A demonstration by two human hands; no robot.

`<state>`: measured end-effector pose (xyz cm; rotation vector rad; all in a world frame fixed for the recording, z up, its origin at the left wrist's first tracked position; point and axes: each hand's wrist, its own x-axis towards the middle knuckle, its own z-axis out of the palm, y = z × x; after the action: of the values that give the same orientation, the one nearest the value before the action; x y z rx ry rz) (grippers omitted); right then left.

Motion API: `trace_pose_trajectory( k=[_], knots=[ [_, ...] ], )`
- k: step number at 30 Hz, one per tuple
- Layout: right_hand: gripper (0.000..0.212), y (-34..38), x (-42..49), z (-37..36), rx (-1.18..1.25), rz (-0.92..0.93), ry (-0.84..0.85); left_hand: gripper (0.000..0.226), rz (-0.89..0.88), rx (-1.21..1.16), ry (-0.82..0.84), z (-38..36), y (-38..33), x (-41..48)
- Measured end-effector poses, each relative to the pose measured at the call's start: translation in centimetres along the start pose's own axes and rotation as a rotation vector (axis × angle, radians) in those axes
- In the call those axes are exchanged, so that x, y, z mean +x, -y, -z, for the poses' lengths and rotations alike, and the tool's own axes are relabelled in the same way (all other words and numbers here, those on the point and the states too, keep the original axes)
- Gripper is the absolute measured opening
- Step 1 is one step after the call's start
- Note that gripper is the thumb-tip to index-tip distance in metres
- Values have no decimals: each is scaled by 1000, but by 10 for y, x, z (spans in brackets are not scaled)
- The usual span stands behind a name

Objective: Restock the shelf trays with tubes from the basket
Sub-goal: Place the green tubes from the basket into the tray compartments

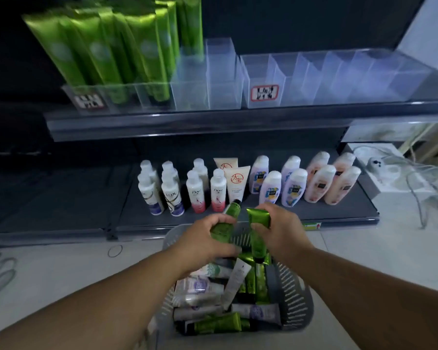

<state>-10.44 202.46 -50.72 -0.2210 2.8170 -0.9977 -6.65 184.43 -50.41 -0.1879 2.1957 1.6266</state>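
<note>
Here, the fingers of the left hand (205,239) curl round the body of a green tube (229,211), its dark cap pointing up and away. The fingers and thumb of the right hand (282,229) pinch a second green tube (257,218) just below its flat crimped end, with the cap hanging down. Both tubes sit just above the far rim of the grey basket (297,296), which rests on the floor with more green, white and lilac tubes heaped inside. On the upper shelf (213,123), the left clear tray (127,101) holds upright green tubes, crimp uppermost; the right clear tray (314,82) shows bare compartments. The step in hand is judged to be lifting the pair to the left tray. It would go best with the tube in the left hand turned cap-down to match the standing row. Each tube should be lowered into a free slot beside its likes and released only once seated.
</note>
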Motion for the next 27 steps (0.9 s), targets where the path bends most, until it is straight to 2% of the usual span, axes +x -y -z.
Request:
trace_pose_trajectory(
  k=[2,4,8,14,18,22,27],
  knots=[
    [21,17,-6,14,21,14,-40,64,-43,10,47,9,-16,-15],
    [24,32,-11,26,45,19,-68,67,-101,84,34,17,-31,-28],
    [24,61,-19,47,91,50,-99,54,-188,185,-68,30,-55,-45],
    [15,104,-18,81,74,126,-181,24,-259,141,-225,50,-96,-62],
    [17,132,-6,112,169,187,-210,14,-320,251,-362,82,-137,-70],
    [15,164,17,149,245,246,-251,20,-406,378,-440,115,-194,-76],
    [17,208,52,188,254,361,-382,23,-483,493,-519,148,-268,-63]
  ],
)
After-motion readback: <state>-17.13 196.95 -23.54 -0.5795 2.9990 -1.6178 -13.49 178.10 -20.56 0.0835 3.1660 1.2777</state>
